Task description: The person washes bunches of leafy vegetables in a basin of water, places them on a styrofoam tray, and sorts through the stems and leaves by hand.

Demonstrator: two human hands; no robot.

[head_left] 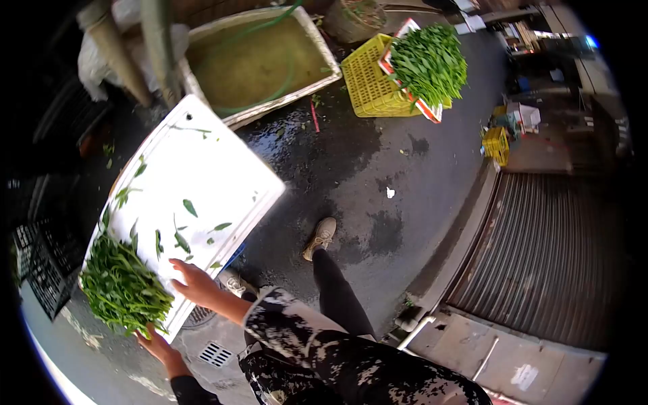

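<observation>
A large bunch of leafy greens (125, 283) lies at the near left corner of a white board (196, 162), which looks like a foam lid or tabletop. At the stem ends of this bunch, my left hand (158, 346) has its thumb and fingers round some stems. My right hand (197, 285) is just right of the bunch, over the board's near edge, fingers apart and holding nothing. Loose leaves (190, 208) and small sprigs are scattered across the board.
Beyond the board stands a foam tub (260, 64) of murky water with a green hose. A yellow crate (371, 77) bears a tray of cut greens (432, 64). Black crates (44, 266) stand at left, and a roller shutter (540, 256) at right. The pavement (364, 155) is partly wet.
</observation>
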